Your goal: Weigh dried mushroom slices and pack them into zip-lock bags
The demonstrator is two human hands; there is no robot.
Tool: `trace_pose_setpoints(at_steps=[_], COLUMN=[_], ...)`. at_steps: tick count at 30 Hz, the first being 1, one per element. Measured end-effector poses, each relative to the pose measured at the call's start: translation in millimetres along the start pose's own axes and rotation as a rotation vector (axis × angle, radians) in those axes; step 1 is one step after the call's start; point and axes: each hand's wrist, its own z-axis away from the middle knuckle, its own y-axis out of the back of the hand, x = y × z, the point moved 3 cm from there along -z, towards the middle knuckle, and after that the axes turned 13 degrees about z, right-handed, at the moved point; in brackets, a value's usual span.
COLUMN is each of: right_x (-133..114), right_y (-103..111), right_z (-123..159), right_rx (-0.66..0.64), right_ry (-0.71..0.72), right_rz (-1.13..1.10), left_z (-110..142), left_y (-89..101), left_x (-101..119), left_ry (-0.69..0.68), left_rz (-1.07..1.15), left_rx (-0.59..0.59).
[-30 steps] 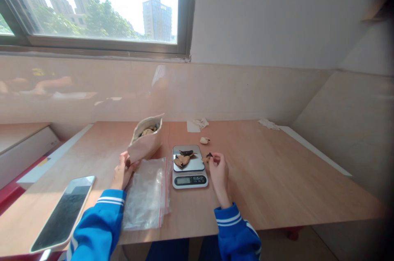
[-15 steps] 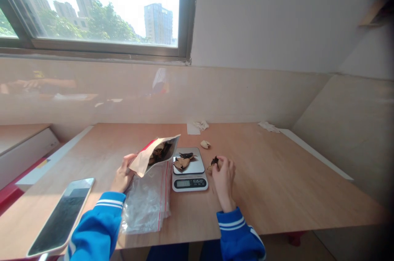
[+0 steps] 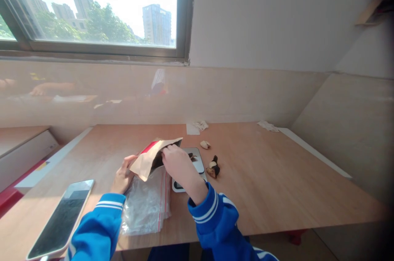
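My left hand (image 3: 123, 175) grips the left edge of a tan paper pouch (image 3: 144, 165) with a red patch, held tilted with its mouth toward the right. At that mouth is my right hand (image 3: 178, 164), its fingertips hidden inside. Beneath my right forearm a white digital kitchen scale (image 3: 199, 164) is partly covered; a dark dried piece (image 3: 193, 156) shows on its plate. Just right of the scale lie dried, curled brown and black pieces (image 3: 213, 167). Under the pouch are clear zip bags (image 3: 144, 207) with red seal lines.
A phone (image 3: 61, 220) lies at the left of the wooden table (image 3: 277, 183). Behind the scale is a small pale piece (image 3: 205, 144). Crumpled tissue (image 3: 200, 125) and a white paper (image 3: 192, 129) rest near the wall, with another tissue (image 3: 268, 126) farther right.
My left hand has lifted the pouch and tipped its mouth rightward. My right hand has let go of a dried piece beside the scale and moved left into the pouch's mouth.
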Motion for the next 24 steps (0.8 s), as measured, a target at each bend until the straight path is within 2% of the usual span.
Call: trace_pose_setpoints(at_steps=[2, 5, 8, 11, 17, 24], right_x=[-3, -4, -1, 3, 7, 27], right_y=[-10, -21, -25, -24, -6, 2], right_z=[-10, -18, -16, -8, 16, 36], right_rx=[-0.092, -0.144, -0.11, -0.076, 0.043, 0.148], right_ry=[-0.046, -0.106, -0.171, -0.147, -0.105, -0.07], right_rz=[0.117, 0.126, 0.09, 0.059, -0.041, -0.365], left_z=[0, 0, -1, 0, 0, 0], left_y=[-0.5, -1.4, -2.4, -2.7, -2.9, -3.2], left_x=[1, 3, 4, 4, 1, 5], left_ry=[0.0, 0.009, 0.013, 0.016, -0.007, -0.003], left_rz=[0.005, 0.014, 0.024, 0.012, -0.002, 0.012], left_rx=[-0.012, -0.012, -0.012, -0.011, -0.029, -0.041])
